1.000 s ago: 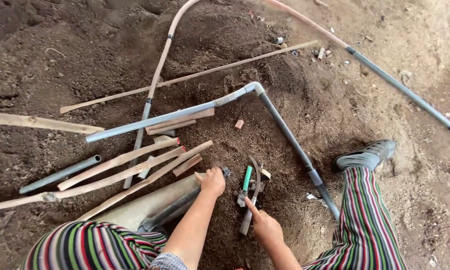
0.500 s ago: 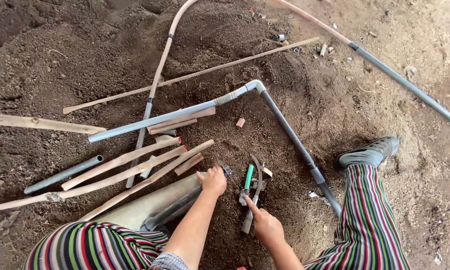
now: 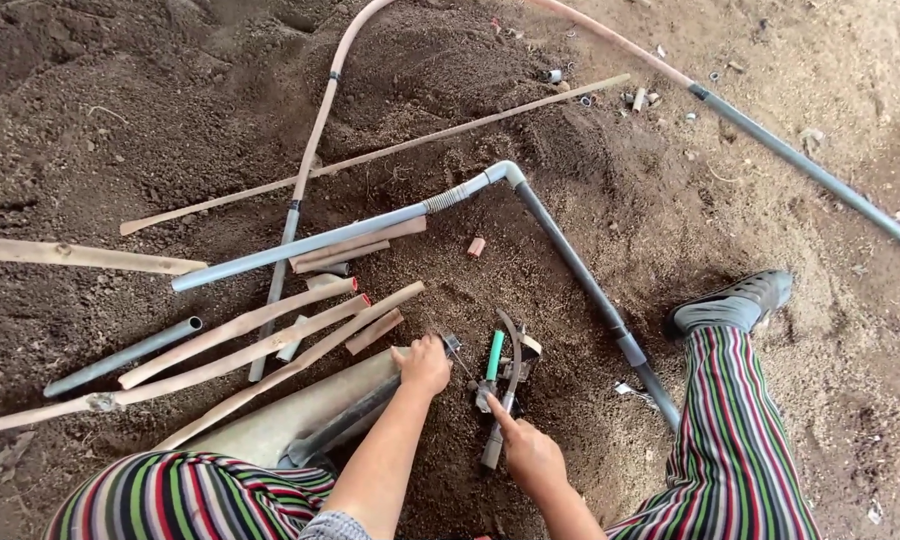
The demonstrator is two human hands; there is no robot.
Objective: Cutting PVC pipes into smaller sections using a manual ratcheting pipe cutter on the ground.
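My left hand (image 3: 425, 365) rests with fingers curled loosely on the soil beside the small pile of tools (image 3: 500, 375), gripping nothing; my right hand (image 3: 528, 452) points an extended index finger at them. A grey elbowed pipe (image 3: 570, 262) borders the pile, with tan pipe offcuts (image 3: 270, 345) left and my shoe (image 3: 735, 300) right.

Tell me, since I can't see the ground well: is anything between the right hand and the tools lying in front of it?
Nothing visible. The right hand already has its index finger on the grey tool, beside the green-handled tool; only bare soil surrounds them.
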